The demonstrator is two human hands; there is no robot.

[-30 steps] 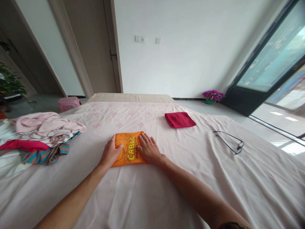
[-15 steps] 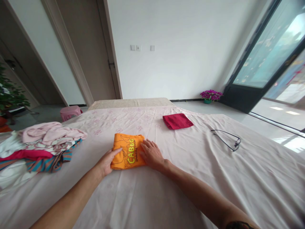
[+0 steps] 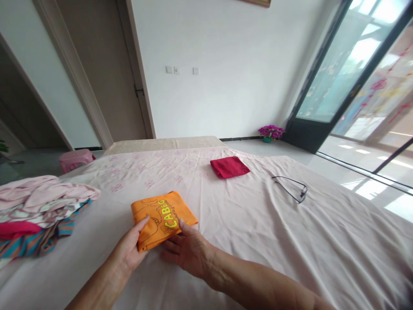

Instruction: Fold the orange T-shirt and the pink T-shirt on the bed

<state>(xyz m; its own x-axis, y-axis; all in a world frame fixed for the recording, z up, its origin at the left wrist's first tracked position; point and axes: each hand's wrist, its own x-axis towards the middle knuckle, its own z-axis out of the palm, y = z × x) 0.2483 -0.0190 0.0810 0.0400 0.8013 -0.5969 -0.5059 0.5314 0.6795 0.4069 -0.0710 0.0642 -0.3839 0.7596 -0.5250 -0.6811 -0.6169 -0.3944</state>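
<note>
You have shifted your right hand (image 3: 193,252) from lying flat along the right side of the folded orange printed garment (image 3: 159,219) to its near edge, thumb above and fingers reaching underneath; how firmly it grips, you cannot tell. Your left hand (image 3: 130,247) pinches the near-left side, thumb on top. The garment has turned askew, near-centre on the sheet (image 3: 258,241), left of and nearer than the folded dark-red cloth (image 3: 229,167). You seem to be handling a compact bundle now, its folding apparently done, rather than smoothing it.
</note>
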